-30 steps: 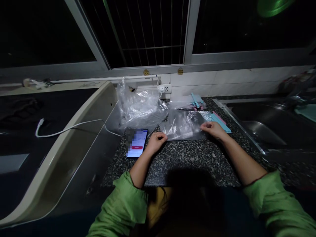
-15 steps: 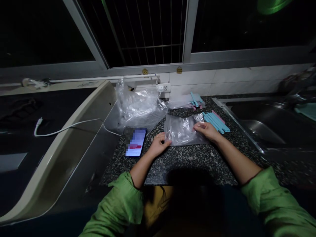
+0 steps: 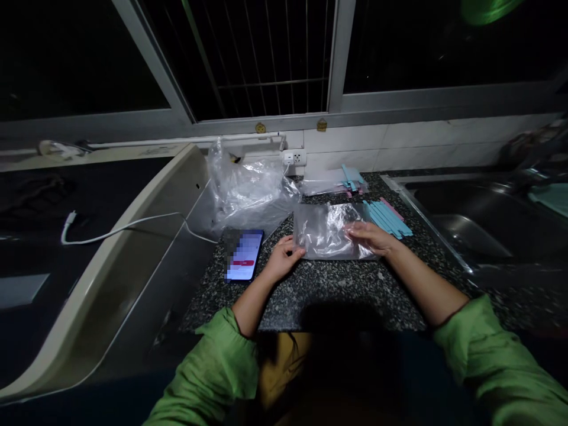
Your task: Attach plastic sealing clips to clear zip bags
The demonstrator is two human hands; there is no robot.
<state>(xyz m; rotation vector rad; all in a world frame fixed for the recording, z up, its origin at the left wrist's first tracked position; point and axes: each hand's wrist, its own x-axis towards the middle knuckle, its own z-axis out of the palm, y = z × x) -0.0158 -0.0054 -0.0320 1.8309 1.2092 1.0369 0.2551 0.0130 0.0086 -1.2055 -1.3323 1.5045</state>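
A clear plastic bag (image 3: pixel 326 236) lies nearly flat on the speckled counter, between my two hands. At its lower left corner, my left hand (image 3: pixel 284 257) is closed, pinching the edge between thumb and fingers. My right hand (image 3: pixel 370 235) grips the right side of the bag, its fingers reaching in toward the middle. Whether those fingertips are over, under or inside the film is hard to tell. Just beyond my right hand lies a row of flat light-blue strips (image 3: pixel 387 219) with a pink strip (image 3: pixel 393 209) at its far side.
A phone (image 3: pixel 244 255) with a lit screen lies left of my left hand. Behind it sits a large crumpled plastic bag (image 3: pixel 248 189). Another flat bag (image 3: pixel 322 182) with blue and pink strips rests by the wall. A sink (image 3: pixel 470 231) is at the right, a cream-edged appliance (image 3: pixel 177 177) at the left.
The bag has been spread flatter and squarer, its left edge shifting slightly left with my left hand. My right hand's fingers have straightened a little on the bag.
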